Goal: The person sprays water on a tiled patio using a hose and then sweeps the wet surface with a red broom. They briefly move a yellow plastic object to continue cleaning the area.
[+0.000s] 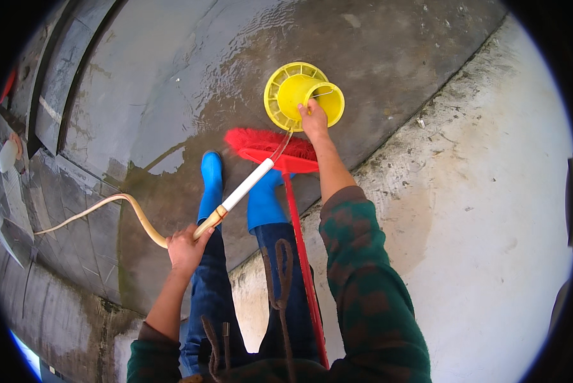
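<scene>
My left hand is shut around a cream rubber hose with a white plastic pipe at its end. Water runs from the pipe toward the rim of a yellow plastic poultry feeder. My right hand grips the wall of the feeder's tube, whose round opening faces me; a metal wire crosses it. Under the stream lies the red bristle head of a broom, just below the feeder in view. The broom's red handle runs down between my right arm and my leg.
Wet concrete floor spreads ahead, with a thin sheet of water. A stained white wall borders it on the right. My blue rubber boots stand near the broom head. Dark ledges and a white rounded object lie at the left.
</scene>
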Demonstrator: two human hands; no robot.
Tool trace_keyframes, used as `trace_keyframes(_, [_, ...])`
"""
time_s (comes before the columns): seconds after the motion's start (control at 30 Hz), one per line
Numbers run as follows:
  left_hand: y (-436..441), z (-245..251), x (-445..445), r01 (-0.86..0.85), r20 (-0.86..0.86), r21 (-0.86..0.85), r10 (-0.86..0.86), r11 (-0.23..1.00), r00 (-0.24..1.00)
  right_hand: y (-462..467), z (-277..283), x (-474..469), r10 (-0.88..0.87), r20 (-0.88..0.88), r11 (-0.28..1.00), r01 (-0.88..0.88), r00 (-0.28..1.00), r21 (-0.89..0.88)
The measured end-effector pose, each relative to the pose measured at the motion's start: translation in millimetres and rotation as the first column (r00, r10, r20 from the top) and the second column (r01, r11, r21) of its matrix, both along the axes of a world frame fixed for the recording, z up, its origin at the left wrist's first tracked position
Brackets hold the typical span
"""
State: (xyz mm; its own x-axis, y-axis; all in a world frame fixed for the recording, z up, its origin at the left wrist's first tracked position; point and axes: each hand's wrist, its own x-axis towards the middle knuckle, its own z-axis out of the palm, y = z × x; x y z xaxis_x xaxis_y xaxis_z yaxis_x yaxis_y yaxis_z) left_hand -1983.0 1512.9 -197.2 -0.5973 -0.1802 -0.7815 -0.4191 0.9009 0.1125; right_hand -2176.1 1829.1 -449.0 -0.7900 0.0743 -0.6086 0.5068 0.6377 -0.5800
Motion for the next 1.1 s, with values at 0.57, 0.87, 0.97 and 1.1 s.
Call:
trace_keyframes(0.57, [6.7, 3.2, 11.5, 0.142, -0.029, -0.026, -0.142, 0.990, 0.989, -100.1, 72.0, -33.8, -0.098, 0.776, -0.229, 0.744, 0.624, -0.627])
trace_keyframes(0.87, [7.2, 1.4, 21.7, 0.169, 0.002, -0.031, -0.169, 0.985, 0.986, -187.8, 116.6, 8.6, -0.100, 0.507, 0.207, 0.516, 0.856, -0.831])
trace_keyframes(0.97, [5.6, 0.0, 21.2, 0.194, 0.035, -0.054, -0.193, 0.979, 0.981, -149.8, 123.5, 20.6, -0.039, 0.072, 0.811, 0.073, 0.997, -0.581])
trace_keyframes(1.1, [1.4, -1.4, 21.0, 0.189, 0.045, 0.008, -0.189, 0.982, 0.981, -92.3, 115.3, 17.7, 0.097, -0.290, 0.989, -0.126, 0.952, -0.083])
